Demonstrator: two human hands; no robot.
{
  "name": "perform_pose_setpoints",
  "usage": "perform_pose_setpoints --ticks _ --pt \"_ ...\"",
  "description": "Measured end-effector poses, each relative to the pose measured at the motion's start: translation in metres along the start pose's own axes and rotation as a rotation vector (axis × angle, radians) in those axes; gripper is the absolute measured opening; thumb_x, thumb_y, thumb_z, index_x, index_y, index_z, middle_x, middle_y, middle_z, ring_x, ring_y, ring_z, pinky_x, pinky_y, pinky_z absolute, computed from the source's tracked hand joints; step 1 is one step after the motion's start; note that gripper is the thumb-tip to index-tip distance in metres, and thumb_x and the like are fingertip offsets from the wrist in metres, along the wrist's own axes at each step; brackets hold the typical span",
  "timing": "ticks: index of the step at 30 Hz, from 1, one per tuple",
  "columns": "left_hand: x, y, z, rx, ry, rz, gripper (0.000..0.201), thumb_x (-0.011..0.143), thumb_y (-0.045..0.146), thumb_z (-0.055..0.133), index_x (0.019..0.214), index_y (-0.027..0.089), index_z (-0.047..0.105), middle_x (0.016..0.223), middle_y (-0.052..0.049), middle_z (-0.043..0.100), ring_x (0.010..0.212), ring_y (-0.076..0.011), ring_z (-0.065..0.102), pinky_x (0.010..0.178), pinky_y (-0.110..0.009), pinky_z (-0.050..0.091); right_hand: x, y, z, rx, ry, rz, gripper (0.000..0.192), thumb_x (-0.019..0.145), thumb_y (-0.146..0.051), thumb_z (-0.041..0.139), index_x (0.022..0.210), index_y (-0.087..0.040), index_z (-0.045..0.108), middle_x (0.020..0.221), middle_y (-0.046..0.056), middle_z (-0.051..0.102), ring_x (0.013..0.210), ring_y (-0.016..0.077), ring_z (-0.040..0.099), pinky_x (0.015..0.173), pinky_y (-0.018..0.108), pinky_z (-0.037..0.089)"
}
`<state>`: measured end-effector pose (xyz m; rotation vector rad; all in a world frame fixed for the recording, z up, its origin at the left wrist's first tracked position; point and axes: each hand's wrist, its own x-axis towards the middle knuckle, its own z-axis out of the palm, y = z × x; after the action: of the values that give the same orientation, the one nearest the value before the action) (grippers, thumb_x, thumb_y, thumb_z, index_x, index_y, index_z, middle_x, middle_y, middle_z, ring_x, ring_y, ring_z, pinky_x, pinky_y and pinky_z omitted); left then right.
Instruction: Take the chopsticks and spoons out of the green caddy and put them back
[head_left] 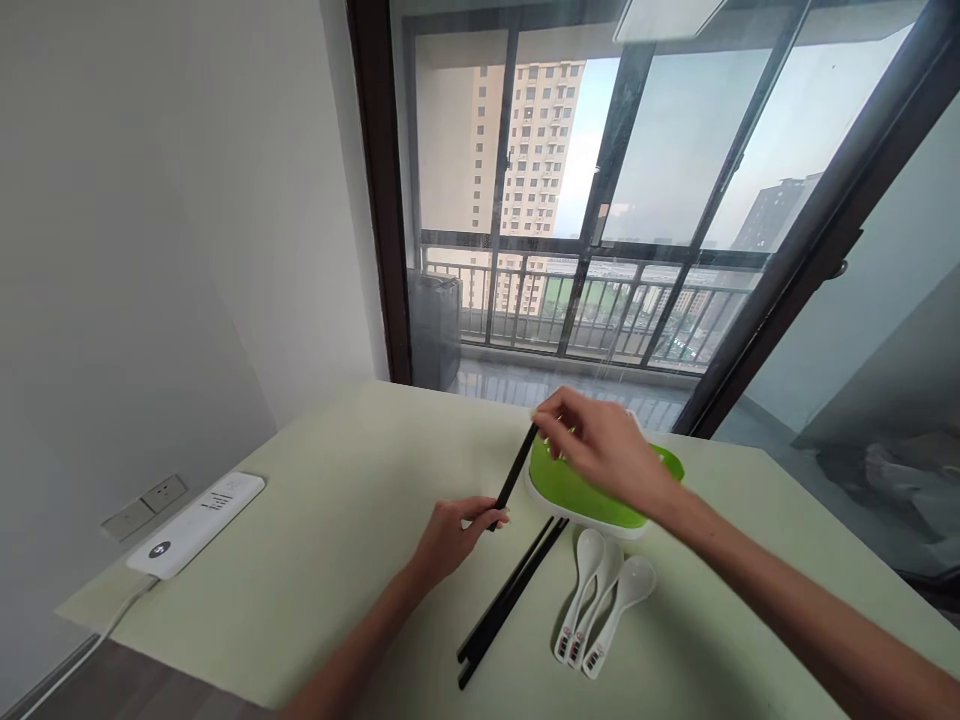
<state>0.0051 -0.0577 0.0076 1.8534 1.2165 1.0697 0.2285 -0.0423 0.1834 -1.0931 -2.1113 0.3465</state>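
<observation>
My left hand [459, 540] pinches the lower end of a black chopstick [516, 468], raised at a slant above the table. At its upper end, my right hand [592, 435] grips the same chopstick between thumb and fingers; whether it is one stick or a pair pressed together, I cannot tell. Below lie several more black chopsticks [512, 600] side by side on the table. Right of them rest three white spoons [600, 605], bowls pointing away from me. A green tray with a white rim [611, 530] sits behind the spoons, partly hidden by my right hand and forearm.
The pale green table [360, 480] reaches to a glass sliding door [600, 200] with a balcony behind it. A white power strip [196, 525] with a cable lies at the table's left edge, beside a wall socket [142, 507].
</observation>
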Motion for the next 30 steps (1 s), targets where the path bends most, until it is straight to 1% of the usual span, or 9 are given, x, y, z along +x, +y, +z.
perform_pose_setpoints --ticks 2,6,10,13,17,19,24,27,30 --pt "0.004 -0.011 -0.005 -0.042 -0.046 -0.026 0.034 0.095 0.050 0.059 0.100 0.022 0.077 0.093 -0.005 0.081 0.077 -0.0188 0.076 0.071 -0.027 0.059 0.004 0.006 -0.030 0.060 0.083 0.077 0.035 0.101 -0.052 0.051 0.094 -0.021 0.064 0.067 0.001 0.071 0.056 0.0160 0.064 0.056 0.029 0.047" --pt "0.013 -0.030 -0.019 -0.247 -0.016 -0.127 0.056 0.090 0.063 0.061 0.120 0.016 0.066 0.123 -0.016 0.071 0.066 -0.0160 0.073 0.050 -0.024 0.054 0.013 0.016 -0.091 -0.016 0.315 0.173 0.039 0.095 -0.059 0.058 0.093 -0.021 0.065 0.070 0.003 0.072 0.056 0.0153 0.062 0.055 0.029 0.049" --pt "0.017 -0.034 -0.028 -0.325 0.035 -0.172 0.060 0.094 0.069 0.049 0.111 0.014 0.065 0.122 -0.016 0.067 0.064 -0.0124 0.068 0.051 -0.025 0.054 0.023 0.028 -0.120 -0.132 0.396 0.181 0.032 0.096 -0.054 0.059 0.092 -0.022 0.064 0.072 0.004 0.072 0.057 0.0151 0.062 0.060 0.031 0.048" --pt "0.016 -0.034 -0.027 -0.314 0.038 -0.176 0.059 0.094 0.070 0.049 0.105 0.014 0.065 0.113 -0.013 0.069 0.061 -0.0107 0.065 0.050 -0.023 0.052 0.034 0.047 -0.113 -0.193 0.334 0.192 0.027 0.097 -0.047 0.061 0.089 -0.022 0.063 0.067 0.003 0.071 0.056 0.0167 0.064 0.061 0.032 0.047" --pt "0.013 -0.041 -0.022 -0.254 0.038 -0.184 0.055 0.093 0.068 0.051 0.096 0.015 0.066 0.081 -0.004 0.069 0.053 -0.0105 0.060 0.050 -0.023 0.049 0.047 0.083 -0.084 -0.241 0.144 0.184 0.020 0.099 -0.037 0.056 0.088 -0.022 0.061 0.068 0.001 0.073 0.058 0.0178 0.066 0.062 0.030 0.046" --pt "0.012 -0.045 -0.020 -0.233 0.041 -0.187 0.054 0.093 0.068 0.051 0.093 0.016 0.066 0.073 -0.002 0.067 0.049 -0.0102 0.058 0.049 -0.023 0.048 0.053 0.101 -0.068 -0.224 0.075 0.179 0.019 0.099 -0.035 0.055 0.087 -0.022 0.060 0.065 0.000 0.072 0.055 0.0167 0.065 0.061 0.029 0.045" --pt "0.010 -0.046 -0.019 -0.218 0.044 -0.164 0.050 0.094 0.064 0.054 0.093 0.016 0.066 0.093 -0.007 0.072 0.052 -0.0088 0.058 0.048 -0.022 0.047 0.061 0.131 -0.040 -0.206 0.018 0.173 0.019 0.098 -0.032 0.057 0.083 -0.021 0.061 0.062 -0.001 0.071 0.050 0.0139 0.063 0.059 0.026 0.044" --pt "0.008 -0.043 -0.019 -0.207 0.023 -0.169 0.047 0.094 0.062 0.055 0.092 0.016 0.066 0.090 -0.006 0.071 0.053 -0.0094 0.059 0.049 -0.023 0.046 0.062 0.141 -0.034 -0.202 0.001 0.188 0.023 0.099 -0.033 0.055 0.081 -0.021 0.060 0.066 0.000 0.073 0.050 0.0127 0.063 0.058 0.025 0.044" --pt "0.008 -0.041 -0.020 -0.200 0.013 -0.166 0.046 0.095 0.060 0.054 0.090 0.016 0.066 0.086 -0.004 0.069 0.053 -0.0098 0.059 0.048 -0.023 0.045 0.062 0.143 -0.037 -0.222 0.014 0.192 0.018 0.099 -0.034 0.055 0.089 -0.020 0.062 0.072 0.003 0.075 0.051 0.0139 0.064 0.056 0.026 0.044"
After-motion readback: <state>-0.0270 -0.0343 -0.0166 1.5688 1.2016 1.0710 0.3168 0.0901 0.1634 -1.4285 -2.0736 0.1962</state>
